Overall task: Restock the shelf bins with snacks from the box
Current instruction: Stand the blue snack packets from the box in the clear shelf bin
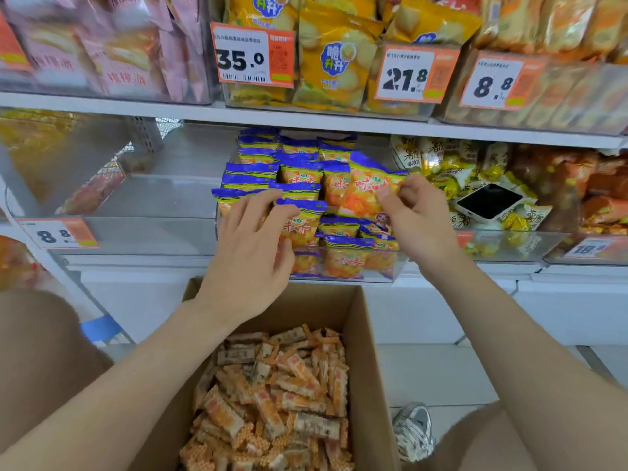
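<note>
Your cardboard box (368, 338) of snack bars (272, 396) sits below you. Your left hand (248, 253) rests, fingers loosely straight, on packets (299, 190) in the clear bin (399, 266); your right hand (419, 215) pinches an orange packet (365, 193) there.

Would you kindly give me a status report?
Right hand pinches orange-and-blue snack packet over clear plastic bin. Left hand touches stacked packets. Brown cardboard box below; nothing blocking.
</note>
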### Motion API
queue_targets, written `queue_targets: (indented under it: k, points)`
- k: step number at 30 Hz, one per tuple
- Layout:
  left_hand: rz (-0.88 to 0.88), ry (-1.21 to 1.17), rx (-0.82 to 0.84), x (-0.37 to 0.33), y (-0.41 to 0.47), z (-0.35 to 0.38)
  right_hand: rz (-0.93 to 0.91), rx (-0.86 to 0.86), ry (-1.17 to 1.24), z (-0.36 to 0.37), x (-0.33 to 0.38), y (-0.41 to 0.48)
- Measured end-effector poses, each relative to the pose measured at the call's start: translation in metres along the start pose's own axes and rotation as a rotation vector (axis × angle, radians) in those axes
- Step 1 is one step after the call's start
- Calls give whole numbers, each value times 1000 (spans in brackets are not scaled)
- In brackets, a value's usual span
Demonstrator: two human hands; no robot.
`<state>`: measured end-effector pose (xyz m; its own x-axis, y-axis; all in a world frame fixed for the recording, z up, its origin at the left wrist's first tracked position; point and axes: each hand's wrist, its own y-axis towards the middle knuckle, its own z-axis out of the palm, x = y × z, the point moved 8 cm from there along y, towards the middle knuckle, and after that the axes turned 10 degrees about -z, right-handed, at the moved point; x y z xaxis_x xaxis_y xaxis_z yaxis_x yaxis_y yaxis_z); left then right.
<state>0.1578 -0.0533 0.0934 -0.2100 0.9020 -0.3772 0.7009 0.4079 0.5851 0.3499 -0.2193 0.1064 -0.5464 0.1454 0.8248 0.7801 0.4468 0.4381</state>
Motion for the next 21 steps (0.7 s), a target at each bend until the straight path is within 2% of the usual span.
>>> queue_targets:
  k: [4,10,16,21]
  points:
    - [-23,171,122,5,0,20,-37,-28,-205,5,-17,20]
    - [-43,263,153,12,1,27,-44,335,-423,52,-37,35]
    - [-26,275,160,13,1,28,1,392,-332,46,-41,37]
    - [-10,241,142,11,-1,25,-59,354,-342,50,-31,31]
